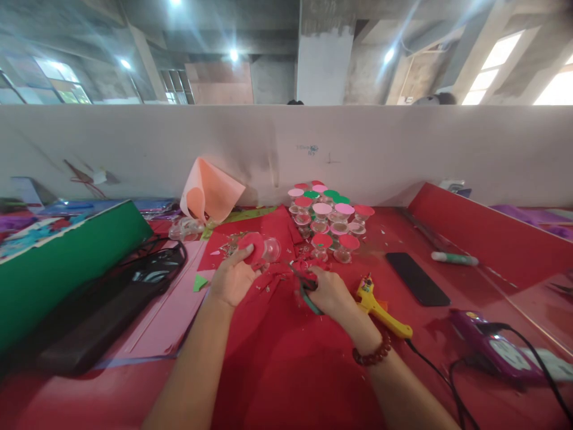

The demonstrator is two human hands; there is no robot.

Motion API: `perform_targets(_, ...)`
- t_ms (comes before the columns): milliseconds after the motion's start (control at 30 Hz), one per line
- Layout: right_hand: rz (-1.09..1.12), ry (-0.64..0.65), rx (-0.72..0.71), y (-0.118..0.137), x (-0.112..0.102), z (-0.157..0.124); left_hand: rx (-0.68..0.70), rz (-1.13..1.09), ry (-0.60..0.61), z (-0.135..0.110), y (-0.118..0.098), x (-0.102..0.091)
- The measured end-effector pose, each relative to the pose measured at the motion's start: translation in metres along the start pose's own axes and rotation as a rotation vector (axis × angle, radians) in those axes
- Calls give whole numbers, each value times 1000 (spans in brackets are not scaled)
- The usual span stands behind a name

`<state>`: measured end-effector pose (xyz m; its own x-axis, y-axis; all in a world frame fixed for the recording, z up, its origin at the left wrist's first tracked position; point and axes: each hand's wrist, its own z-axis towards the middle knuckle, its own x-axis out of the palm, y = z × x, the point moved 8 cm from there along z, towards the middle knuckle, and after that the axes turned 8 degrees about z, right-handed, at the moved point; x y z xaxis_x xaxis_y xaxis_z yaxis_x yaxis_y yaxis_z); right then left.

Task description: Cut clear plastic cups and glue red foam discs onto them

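My left hand [233,278] grips a small clear plastic cup [271,249] with a red paper disc [252,246] on its rim, holding it low over the red sheet [286,358]. My right hand [329,289] is closed around teal-handled scissors [308,294], whose blades point toward the disc. Red paper scraps lie between both hands. Just beyond stands a cluster of several clear cups [329,218] capped with pink, red and green discs.
A yellow glue gun [380,307] lies right of my right hand, then a black phone [417,278], a glue stick [454,258] and a purple device [492,349] with cables. A black bag [116,304] and green board [62,263] sit left. A peach paper cone [210,191] leans on the partition.
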<state>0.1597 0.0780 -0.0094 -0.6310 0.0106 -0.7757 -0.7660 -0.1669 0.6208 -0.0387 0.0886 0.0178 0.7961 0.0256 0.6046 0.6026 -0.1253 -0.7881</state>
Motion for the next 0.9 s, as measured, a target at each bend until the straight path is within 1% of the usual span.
perform_targets(67, -139, 52, 23, 1, 6, -3, -77, 6, -54, 1, 6, -2)
perform_targets(167, -294, 122, 6, 9, 12, -10, -131, 38, -104, 2, 11, -4)
perform_targets(267, -389, 128, -41, 20, 11, -16, -136, 65, -113, 3, 14, -4)
perform_targets(333, -346, 92, -65, 25, 7, -16, -140, 76, -99, 3, 16, -2)
perform_targets(400, -158, 18, -55, 25, 0, -13, -161, 97, -72, 2, 22, 3)
perform_targets(467, 162, -39, -1, 19, -4, -8, -207, 140, -19, 0, 30, 12)
perform_targets(500, 358, -37, 32, 15, -3, -5, -232, 165, 13, -2, 34, 17)
perform_targets(567, 770, 39, 148, 6, 10, 0, -277, 208, 77, -5, 43, 26)
perform_targets(633, 1055, 106, 236, 2, 21, 2, -293, 230, 124, -7, 48, 31)
perform_targets(700, 1202, 113, 261, 0, 26, 3, -290, 236, 162, -8, 49, 34)
perform_targets(767, 1293, 89, 267, -1, 26, 2, -279, 232, 181, -6, 48, 33)
perform_targets(833, 1370, 78, 291, -2, 27, 1, -281, 249, 130, -3, 49, 26)
perform_targets(900, 1412, 71, 327, -4, 29, 0, -300, 311, 27, 0, 54, 15)
